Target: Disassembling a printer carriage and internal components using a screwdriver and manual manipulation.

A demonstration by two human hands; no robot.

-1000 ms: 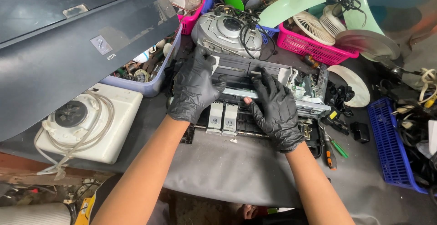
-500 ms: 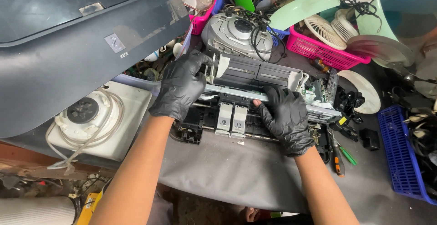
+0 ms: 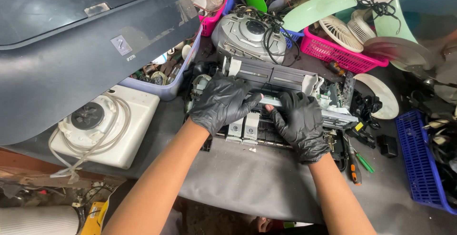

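We had both gloved hands on the stripped printer mechanism (image 3: 285, 87), which sat mid-tabletop (image 3: 247, 182) on a grey sheet. Our left hand (image 3: 223, 102) lay curled over its left end, fingers bent around the frame. Our right hand (image 3: 301, 123) pressed flat on the metal rail, fingers loosely closed against it. The dark printer lid (image 3: 71, 49) lay to the left, a white box with a coiled cord (image 3: 102, 125) below it, and a pink basket (image 3: 340, 52) behind.

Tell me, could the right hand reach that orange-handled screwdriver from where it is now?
Probably yes. The right hand rests on the printer mechanism, and the orange-handled screwdriver lies just beside its wrist on the table, uncovered, with nothing between them.
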